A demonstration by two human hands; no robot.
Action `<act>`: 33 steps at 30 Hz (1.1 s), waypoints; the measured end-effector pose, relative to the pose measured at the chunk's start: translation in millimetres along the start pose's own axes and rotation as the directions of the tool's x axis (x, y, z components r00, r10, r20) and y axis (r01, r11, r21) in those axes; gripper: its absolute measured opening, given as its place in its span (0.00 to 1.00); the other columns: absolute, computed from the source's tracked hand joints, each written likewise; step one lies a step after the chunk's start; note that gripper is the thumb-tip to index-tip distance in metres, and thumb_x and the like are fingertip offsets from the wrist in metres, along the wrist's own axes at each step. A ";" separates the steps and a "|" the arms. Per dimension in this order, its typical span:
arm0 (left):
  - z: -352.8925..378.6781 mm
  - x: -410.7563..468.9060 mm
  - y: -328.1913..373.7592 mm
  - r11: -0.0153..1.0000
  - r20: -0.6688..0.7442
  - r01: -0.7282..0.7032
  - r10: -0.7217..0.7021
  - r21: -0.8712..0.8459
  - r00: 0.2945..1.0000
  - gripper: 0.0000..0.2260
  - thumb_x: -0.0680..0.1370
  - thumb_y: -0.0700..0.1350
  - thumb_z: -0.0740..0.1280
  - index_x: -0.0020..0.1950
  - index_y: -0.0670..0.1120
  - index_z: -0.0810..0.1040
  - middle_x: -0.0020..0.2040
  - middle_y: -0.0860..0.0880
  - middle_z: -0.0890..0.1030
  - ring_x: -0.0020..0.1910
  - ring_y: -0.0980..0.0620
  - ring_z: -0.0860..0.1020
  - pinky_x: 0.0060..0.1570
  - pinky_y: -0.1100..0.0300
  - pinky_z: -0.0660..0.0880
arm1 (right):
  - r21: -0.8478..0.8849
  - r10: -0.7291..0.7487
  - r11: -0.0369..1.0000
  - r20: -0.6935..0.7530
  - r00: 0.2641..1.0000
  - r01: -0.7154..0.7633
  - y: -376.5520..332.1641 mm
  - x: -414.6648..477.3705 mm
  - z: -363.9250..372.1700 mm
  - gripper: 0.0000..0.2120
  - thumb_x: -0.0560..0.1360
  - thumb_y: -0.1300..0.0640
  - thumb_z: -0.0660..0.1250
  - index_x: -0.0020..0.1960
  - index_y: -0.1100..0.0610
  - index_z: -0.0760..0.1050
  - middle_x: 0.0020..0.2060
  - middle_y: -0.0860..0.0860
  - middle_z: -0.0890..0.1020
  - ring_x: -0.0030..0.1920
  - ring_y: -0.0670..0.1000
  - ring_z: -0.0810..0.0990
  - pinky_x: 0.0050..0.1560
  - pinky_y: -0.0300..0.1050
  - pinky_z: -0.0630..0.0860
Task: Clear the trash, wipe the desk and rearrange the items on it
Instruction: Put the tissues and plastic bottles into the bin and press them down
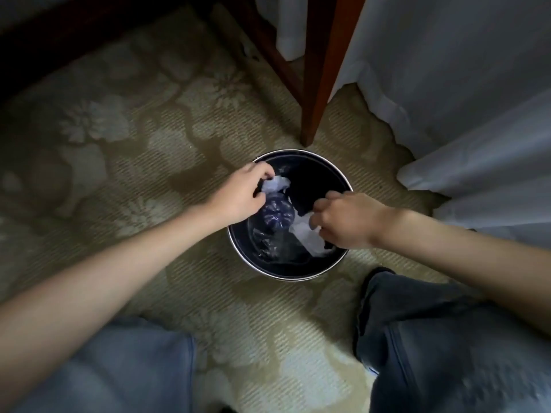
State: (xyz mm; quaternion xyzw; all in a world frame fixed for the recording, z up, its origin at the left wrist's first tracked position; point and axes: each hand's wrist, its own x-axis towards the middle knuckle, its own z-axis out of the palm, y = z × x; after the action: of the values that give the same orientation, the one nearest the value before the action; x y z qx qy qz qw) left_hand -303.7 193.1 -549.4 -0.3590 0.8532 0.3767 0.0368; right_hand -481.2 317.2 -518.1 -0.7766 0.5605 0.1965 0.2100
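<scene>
A round, dark trash bin (286, 278) with a bright metal rim stands on the patterned beige carpet (119, 144), just near of a reddish wooden furniture leg (316, 84). Both hands reach into its mouth from opposite sides.

The left hand (241, 195) is at the far-left rim with its fingers curled tight, pinching a fold of the black bin liner (302, 204) against the edge. The right hand (346, 222) is at the right rim, knuckles up and fingers curled inward, gripping another dark fold of the same liner where it is drawn in toward the middle.

Inside lies the trash. A crumpled white tissue (275, 184) sits at the far left, just beside the left fingertips. Below it is a clear plastic bottle (275, 216) with a bluish, ribbed base turned upward, its crinkled body running toward the near side. A larger wad of white paper (304, 234) lies on the right, partly under the right hand.

Pale curtains (447, 70) hang at the right and reach the carpet. The person's knees in blue jeans (119, 368) fill the near corners on either side of the bin.
</scene>
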 end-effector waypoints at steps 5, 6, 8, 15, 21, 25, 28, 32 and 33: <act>-39.6 -13.5 29.4 0.884 0.104 -0.145 0.110 0.444 0.988 0.12 0.78 0.45 0.59 0.61 0.50 0.73 0.58 0.52 0.77 0.55 0.50 0.75 0.46 0.55 0.71 | 0.089 0.005 0.996 -0.143 0.990 0.007 12.1 1.1 -12.6 0.13 0.78 0.53 0.58 0.59 0.52 0.75 0.52 0.50 0.78 0.56 0.54 0.73 0.46 0.47 0.72; -52.4 -18.5 38.0 0.849 0.109 -0.176 0.140 0.498 0.984 0.13 0.78 0.46 0.58 0.62 0.50 0.72 0.58 0.52 0.77 0.58 0.50 0.74 0.48 0.54 0.71 | 0.079 -0.005 0.997 -0.217 0.976 0.022 12.5 -2.7 -22.2 0.12 0.76 0.53 0.59 0.56 0.53 0.77 0.48 0.52 0.79 0.52 0.56 0.76 0.42 0.48 0.74; -80.0 -31.1 56.8 0.800 0.103 -0.205 0.179 0.564 0.979 0.15 0.79 0.47 0.57 0.65 0.50 0.71 0.58 0.52 0.77 0.59 0.49 0.74 0.51 0.54 0.70 | 0.060 -0.018 0.997 -0.295 0.955 0.037 8.1 -15.5 -49.3 0.11 0.72 0.53 0.60 0.46 0.55 0.79 0.37 0.52 0.79 0.41 0.58 0.79 0.32 0.46 0.76; -195.3 -97.6 143.3 0.772 -0.029 -0.155 0.219 0.617 0.975 0.15 0.78 0.47 0.58 0.64 0.47 0.72 0.54 0.48 0.78 0.54 0.46 0.76 0.43 0.52 0.71 | -0.037 -0.035 0.999 -0.489 0.871 0.020 -17.2 -69.3 -193.4 0.10 0.70 0.51 0.61 0.45 0.53 0.78 0.34 0.49 0.78 0.36 0.53 0.78 0.31 0.41 0.72; -294.2 -155.4 200.2 0.770 -0.155 -0.063 0.207 0.635 0.966 0.16 0.76 0.47 0.61 0.63 0.46 0.74 0.50 0.48 0.80 0.47 0.45 0.79 0.34 0.57 0.68 | -0.059 -0.036 0.998 -0.630 0.776 -0.002 -39.0 -104.7 -319.9 0.12 0.71 0.52 0.58 0.46 0.55 0.78 0.32 0.49 0.77 0.33 0.54 0.76 0.29 0.42 0.71; -357.3 -181.5 219.7 0.774 -0.282 0.021 0.206 0.633 0.937 0.17 0.69 0.48 0.64 0.56 0.46 0.78 0.41 0.49 0.81 0.37 0.45 0.80 0.27 0.59 0.69 | -0.019 -0.037 0.999 -0.710 0.703 0.032 -53.2 -114.0 -391.1 0.14 0.72 0.52 0.58 0.52 0.57 0.77 0.35 0.51 0.79 0.36 0.56 0.77 0.32 0.46 0.76; -402.3 -189.5 216.9 0.759 -0.388 0.117 0.189 0.640 0.902 0.20 0.69 0.51 0.58 0.57 0.47 0.77 0.42 0.49 0.80 0.40 0.46 0.80 0.29 0.58 0.71 | 0.006 -0.013 1.000 -0.755 0.656 0.027 -67.0 -106.4 -437.2 0.15 0.72 0.52 0.58 0.53 0.57 0.77 0.35 0.52 0.80 0.36 0.57 0.78 0.30 0.46 0.76; -457.2 -189.5 191.2 0.749 -0.455 0.227 0.109 0.622 0.884 0.22 0.73 0.50 0.63 0.65 0.44 0.71 0.57 0.44 0.77 0.53 0.41 0.76 0.46 0.48 0.73 | -0.003 0.018 0.999 -0.781 0.625 -0.032 -74.4 -74.8 -485.9 0.17 0.71 0.53 0.58 0.55 0.58 0.76 0.39 0.55 0.80 0.40 0.60 0.78 0.33 0.49 0.76; -469.4 -188.2 184.3 0.743 -0.466 0.257 0.083 0.618 0.881 0.23 0.74 0.51 0.63 0.68 0.45 0.69 0.61 0.43 0.75 0.56 0.40 0.74 0.50 0.47 0.71 | -0.005 0.027 0.999 -0.786 0.618 -0.050 -73.1 -64.1 -496.2 0.18 0.70 0.53 0.60 0.57 0.59 0.75 0.42 0.56 0.80 0.43 0.61 0.77 0.37 0.50 0.76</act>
State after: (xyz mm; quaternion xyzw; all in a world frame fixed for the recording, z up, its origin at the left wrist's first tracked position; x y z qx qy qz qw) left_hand -185.0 73.6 -38.2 -0.4421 0.8952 -0.0508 -0.0251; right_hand -395.8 117.3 -61.6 -0.7751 0.6096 -0.1505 -0.0704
